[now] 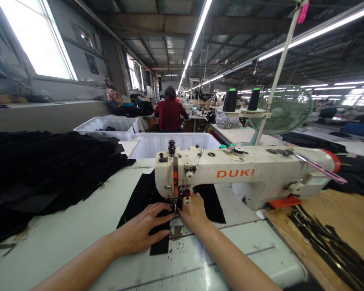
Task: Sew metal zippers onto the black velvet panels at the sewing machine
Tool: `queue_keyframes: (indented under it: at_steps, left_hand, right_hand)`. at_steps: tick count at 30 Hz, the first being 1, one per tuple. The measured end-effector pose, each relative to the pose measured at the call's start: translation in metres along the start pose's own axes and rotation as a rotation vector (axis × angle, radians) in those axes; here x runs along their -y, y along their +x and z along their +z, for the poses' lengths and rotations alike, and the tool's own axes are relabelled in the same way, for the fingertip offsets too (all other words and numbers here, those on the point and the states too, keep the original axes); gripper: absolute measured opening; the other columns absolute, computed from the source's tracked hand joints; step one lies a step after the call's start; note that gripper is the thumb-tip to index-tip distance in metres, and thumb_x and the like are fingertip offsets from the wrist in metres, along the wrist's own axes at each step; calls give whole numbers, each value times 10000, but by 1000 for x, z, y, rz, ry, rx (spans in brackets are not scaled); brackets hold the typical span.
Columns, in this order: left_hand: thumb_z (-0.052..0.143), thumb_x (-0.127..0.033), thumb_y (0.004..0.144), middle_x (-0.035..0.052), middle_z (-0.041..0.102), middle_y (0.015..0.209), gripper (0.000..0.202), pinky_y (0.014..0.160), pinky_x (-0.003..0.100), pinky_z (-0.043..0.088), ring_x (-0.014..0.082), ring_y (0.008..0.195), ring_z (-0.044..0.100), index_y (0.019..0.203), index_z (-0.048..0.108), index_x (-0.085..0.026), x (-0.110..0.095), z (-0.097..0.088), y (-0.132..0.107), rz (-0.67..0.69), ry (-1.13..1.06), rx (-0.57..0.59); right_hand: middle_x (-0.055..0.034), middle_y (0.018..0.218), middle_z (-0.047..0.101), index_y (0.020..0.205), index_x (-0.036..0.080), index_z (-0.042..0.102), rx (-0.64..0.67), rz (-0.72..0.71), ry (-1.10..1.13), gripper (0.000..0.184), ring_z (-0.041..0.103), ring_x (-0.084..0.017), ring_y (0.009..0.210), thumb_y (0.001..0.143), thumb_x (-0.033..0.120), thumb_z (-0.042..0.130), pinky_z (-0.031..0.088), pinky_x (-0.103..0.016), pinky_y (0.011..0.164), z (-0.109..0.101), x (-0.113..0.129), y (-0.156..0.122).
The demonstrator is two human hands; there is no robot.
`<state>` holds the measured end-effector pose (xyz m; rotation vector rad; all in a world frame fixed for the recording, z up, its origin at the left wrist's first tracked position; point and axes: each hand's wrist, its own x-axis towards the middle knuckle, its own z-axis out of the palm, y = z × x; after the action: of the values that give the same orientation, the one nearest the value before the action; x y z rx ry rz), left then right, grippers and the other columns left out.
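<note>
A black fabric piece (139, 198) lies flat under the head of a white sewing machine (206, 167) marked DUKI. My left hand (144, 228) rests palm down on the cloth, left of the presser foot (176, 207), with its fingers and thumb spread. Close to the foot on its right side is my right hand (195, 212), touching the fabric. The machine head and needle parts hide most of its fingers, so its grip cannot be made out. More of the black cloth shows beyond my right hand.
Stacked black fabric (48, 173) covers the table's left. White bins (176, 141) stand behind the machine. At right lie dark strips (327, 242) on brown board (346, 210). Purple-handled tweezers (324, 170) rest on the machine. A fan (280, 109) and a seated person (170, 113) are beyond.
</note>
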<state>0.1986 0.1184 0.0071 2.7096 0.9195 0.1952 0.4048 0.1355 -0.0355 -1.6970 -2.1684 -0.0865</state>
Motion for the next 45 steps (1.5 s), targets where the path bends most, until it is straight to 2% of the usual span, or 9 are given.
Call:
queue_keyframes:
  at_steps: [4, 9, 12, 14, 18, 27, 34, 40, 45]
  left_hand:
    - [558, -358, 961, 63, 461, 1446, 457, 1150, 541, 346, 296, 1357, 427, 1415, 505, -346, 1, 5, 0, -28, -23, -36]
    - [709, -344, 842, 75, 589, 1277, 488, 1083, 452, 465, 265, 1207, 564, 1317, 617, -276, -1, 15, 5, -67, -57, -163]
    - [683, -247, 845, 68, 656, 1194, 380, 1035, 362, 512, 219, 1134, 619, 1224, 678, -219, -1, 22, 10, -70, -81, -255]
    - [610, -167, 875, 53, 689, 1148, 309, 1011, 310, 525, 187, 1115, 636, 1165, 705, -211, 2, 27, 13, -60, -95, -316]
    - [552, -178, 933, 36, 727, 1098, 235, 984, 268, 542, 163, 1089, 664, 1077, 734, -216, 10, 34, 12, -36, -103, -397]
    - [524, -199, 980, 48, 725, 1087, 225, 955, 206, 549, 133, 1058, 676, 1123, 697, -189, 13, 36, 10, 117, 15, -503]
    - [408, -154, 1007, 85, 724, 1083, 298, 1032, 316, 524, 188, 1096, 660, 1199, 635, -138, 22, 49, 10, 307, 214, -532]
    - [365, -97, 993, 99, 715, 1124, 360, 1037, 323, 514, 210, 1128, 641, 1247, 619, -128, 21, 47, 11, 338, 424, -485]
    - [352, -147, 1016, 107, 711, 1123, 337, 1045, 317, 497, 215, 1129, 629, 1230, 607, -100, 30, 43, 17, 352, 448, -462]
  right_hand:
    - [-152, 1011, 699, 1037, 145, 685, 10, -21, 12, 209, 633, -290, 993, 935, 167, 505, 444, -449, 916, -2, -5, 5]
    - [-162, 1303, 577, 1295, 153, 552, 0, -228, 29, 454, 534, -317, 1166, 861, 227, 662, 449, -472, 978, -34, -24, -24]
    - [-66, 1234, 637, 1281, 231, 557, -75, -465, 115, 347, 534, -263, 1163, 938, 189, 586, 366, -469, 1075, -36, -29, -34]
    - [-19, 1117, 687, 1200, 253, 603, -125, -556, 191, 265, 584, -219, 1068, 961, 150, 555, 405, -408, 1030, -26, -27, -32]
    - [-8, 959, 706, 992, 228, 673, -169, -493, 243, 128, 620, -204, 901, 907, 137, 647, 483, -330, 826, -5, -21, -24]
    - [19, 897, 714, 826, 246, 704, -221, -409, 289, 148, 631, -198, 867, 774, 127, 776, 496, -306, 759, -3, -17, -20]
    - [-3, 934, 725, 887, 237, 706, -282, -417, 275, 160, 646, -211, 877, 780, 147, 785, 512, -321, 788, 2, -17, -22]
    - [-7, 886, 725, 954, 192, 668, -346, -505, 215, 80, 656, -194, 803, 886, 149, 664, 523, -332, 792, 9, -19, -26]
    - [-23, 847, 715, 955, 168, 658, -437, -535, 201, 107, 657, -206, 802, 930, 131, 561, 539, -325, 770, 7, -15, -20]
